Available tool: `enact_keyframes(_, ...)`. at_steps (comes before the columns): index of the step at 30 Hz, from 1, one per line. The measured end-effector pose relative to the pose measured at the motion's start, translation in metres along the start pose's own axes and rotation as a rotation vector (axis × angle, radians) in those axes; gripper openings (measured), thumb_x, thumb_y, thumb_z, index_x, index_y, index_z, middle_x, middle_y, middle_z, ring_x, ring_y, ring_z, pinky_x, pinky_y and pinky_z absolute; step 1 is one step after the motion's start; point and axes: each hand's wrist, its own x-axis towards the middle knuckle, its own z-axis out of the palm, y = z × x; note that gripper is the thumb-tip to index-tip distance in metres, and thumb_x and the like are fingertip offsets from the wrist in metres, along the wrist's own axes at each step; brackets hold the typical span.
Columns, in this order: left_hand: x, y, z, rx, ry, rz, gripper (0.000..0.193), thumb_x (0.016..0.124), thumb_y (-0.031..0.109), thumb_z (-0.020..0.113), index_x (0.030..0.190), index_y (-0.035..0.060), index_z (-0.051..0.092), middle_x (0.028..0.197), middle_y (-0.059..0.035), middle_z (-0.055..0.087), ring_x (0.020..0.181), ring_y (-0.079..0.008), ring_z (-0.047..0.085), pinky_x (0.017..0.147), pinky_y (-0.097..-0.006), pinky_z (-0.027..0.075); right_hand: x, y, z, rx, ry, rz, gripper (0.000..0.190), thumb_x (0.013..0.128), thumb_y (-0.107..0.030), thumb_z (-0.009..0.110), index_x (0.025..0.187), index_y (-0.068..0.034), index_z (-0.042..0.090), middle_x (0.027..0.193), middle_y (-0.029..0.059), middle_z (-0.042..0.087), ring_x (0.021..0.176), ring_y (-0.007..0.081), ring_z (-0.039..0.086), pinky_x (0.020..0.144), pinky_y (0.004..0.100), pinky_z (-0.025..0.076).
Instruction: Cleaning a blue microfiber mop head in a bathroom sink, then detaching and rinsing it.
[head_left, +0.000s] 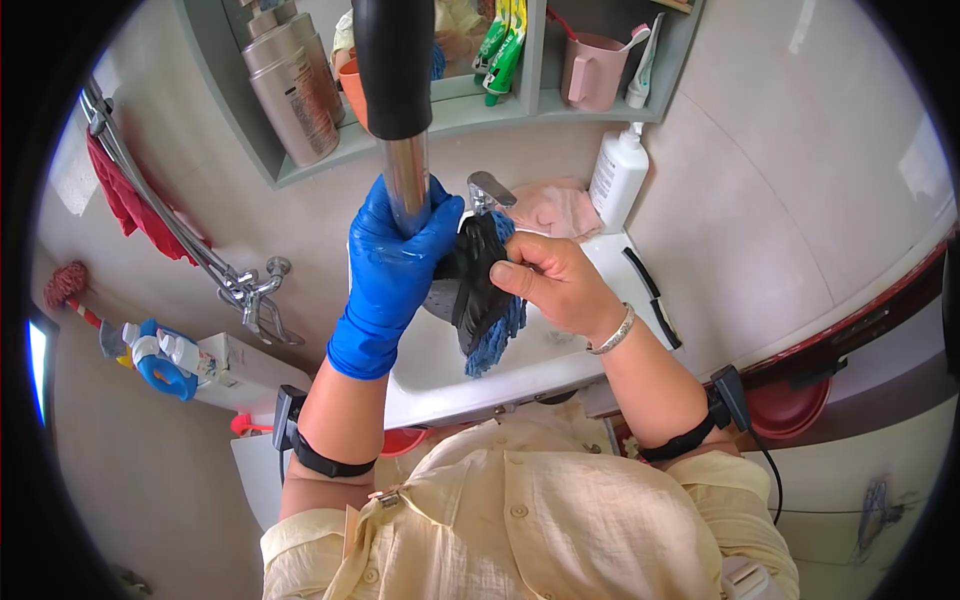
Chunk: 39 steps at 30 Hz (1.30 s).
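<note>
My left hand (401, 262), in a wet blue rubber glove, is closed around the lower metal tube of a mop handle (406, 176), whose black grip rises out at the top of the view. Below it, a mop head with blue strands (495, 349) hangs over the white washbasin (420, 375). Black, glossy, crumpled material (480, 292) lies against the strands; whether it is a glove or a bag I cannot tell. My bare right hand (551, 277), with a bracelet at the wrist, pinches this material between thumb and fingers. A grey perforated part (442, 300) shows beside it.
Behind the basin are a chrome faucet (489, 191), a pink cloth (555, 210) and a white pump bottle (619, 180). Overhead, a grey shelf (450, 112) holds bottles, tubes and a pink mug (592, 71). A black strip (651, 296) lies on the basin's right rim. Shower fittings (255, 292) are at left.
</note>
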Motion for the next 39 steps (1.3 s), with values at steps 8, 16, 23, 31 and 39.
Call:
enact_keyframes(8, -0.009, -0.006, 0.011, 0.067, -0.054, 0.019, 0.015, 0.075, 0.001, 0.062, 0.085, 0.0057, 0.052, 0.072, 0.001, 0.052, 0.063, -0.0056, 0.049, 0.056, -0.0203, 0.042, 0.016, -0.009, -0.004, -0.208, 0.069, 0.141, 0.019, 0.083, -0.017, 0.052, 0.078, 0.001, 0.053, 0.061, 0.0084, 0.047, 0.051, 0.0143, 0.04, 0.05, 0.0269, 0.034)
enact_keyframes(16, -0.013, -0.01, 0.013, 0.114, -0.029, 0.099, 0.015, 0.074, -0.002, 0.062, 0.083, 0.0051, 0.052, 0.073, 0.001, 0.052, 0.066, -0.0061, 0.049, 0.059, -0.0213, 0.042, 0.016, 0.035, 0.016, -0.216, 0.274, -0.328, 0.008, 0.077, -0.001, 0.05, 0.082, 0.0, 0.056, 0.066, 0.0118, 0.053, 0.057, 0.0266, 0.051, 0.053, 0.0321, 0.04)
enact_keyframes(23, -0.012, -0.013, 0.005, 0.162, -0.071, 0.051, 0.015, 0.073, 0.0, 0.063, 0.082, 0.0049, 0.052, 0.073, 0.0011, 0.053, 0.066, -0.0062, 0.049, 0.061, -0.0213, 0.042, 0.021, -0.006, 0.004, -0.269, 0.247, 0.185, 0.019, 0.074, -0.016, 0.059, 0.076, 0.002, 0.053, 0.064, 0.0112, 0.054, 0.057, 0.0195, 0.053, 0.054, 0.0286, 0.041)
enact_keyframes(31, -0.013, -0.019, 0.008, 0.205, -0.12, 0.044, 0.018, 0.073, 0.007, 0.064, 0.088, 0.0049, 0.054, 0.075, -0.003, 0.056, 0.066, -0.0082, 0.051, 0.063, -0.0235, 0.044, 0.045, 0.016, 0.005, 0.239, 0.125, 0.304, 0.015, 0.074, -0.009, 0.057, 0.085, 0.0, 0.054, 0.067, 0.003, 0.054, 0.065, 0.0104, 0.053, 0.058, 0.0237, 0.043)
enact_keyframes(39, -0.011, -0.029, 0.005, 0.261, -0.025, 0.121, 0.021, 0.073, 0.012, 0.064, 0.09, 0.0047, 0.053, 0.071, -0.0062, 0.058, 0.063, -0.0103, 0.053, 0.06, -0.0254, 0.044, 0.034, 0.028, 0.009, 0.703, 0.349, 0.443, 0.01, 0.074, -0.003, 0.054, 0.083, -0.003, 0.055, 0.07, 0.0016, 0.054, 0.06, 0.0077, 0.051, 0.056, 0.0197, 0.042)
